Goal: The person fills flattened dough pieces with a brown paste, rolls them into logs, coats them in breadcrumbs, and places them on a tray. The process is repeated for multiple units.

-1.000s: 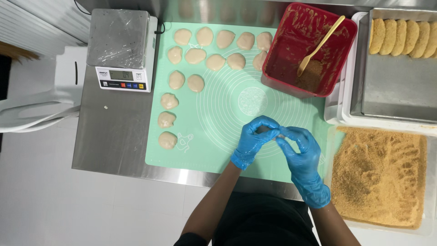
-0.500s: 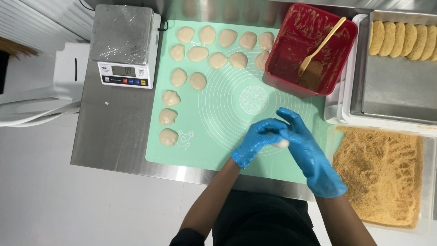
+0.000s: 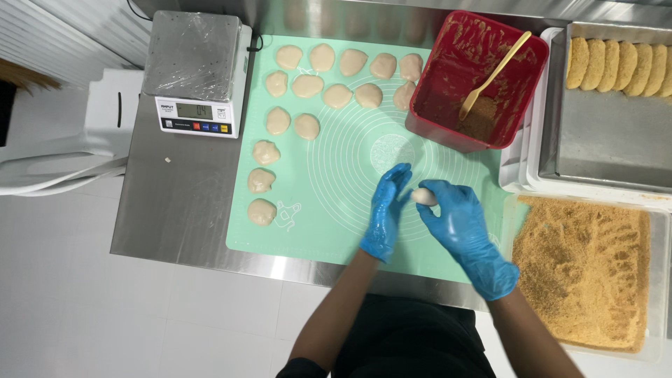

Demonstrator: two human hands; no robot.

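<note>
Both my hands wear blue gloves and meet over a mint green silicone mat [image 3: 336, 182]. My right hand [image 3: 458, 227] pinches a small pale dough ball [image 3: 423, 197] at its fingertips. My left hand [image 3: 383, 215] is held flat beside the ball, its fingers straight and just touching it. Several more flattened dough pieces [image 3: 308, 126] lie in rows on the mat's far and left parts. A red tub [image 3: 427, 119] holds brown filling and a yellow fork [image 3: 490, 75].
A digital scale [image 3: 194, 70] wrapped in film stands at the far left on the steel table [image 3: 175, 210]. A metal tray [image 3: 609, 140] with breaded patties [image 3: 616, 63] sits at the far right. A tray of breadcrumbs [image 3: 588, 273] lies at the near right.
The hands were cupped together around the dough; now the left hand has opened flat and the right hand holds the ball alone at its fingertips.
</note>
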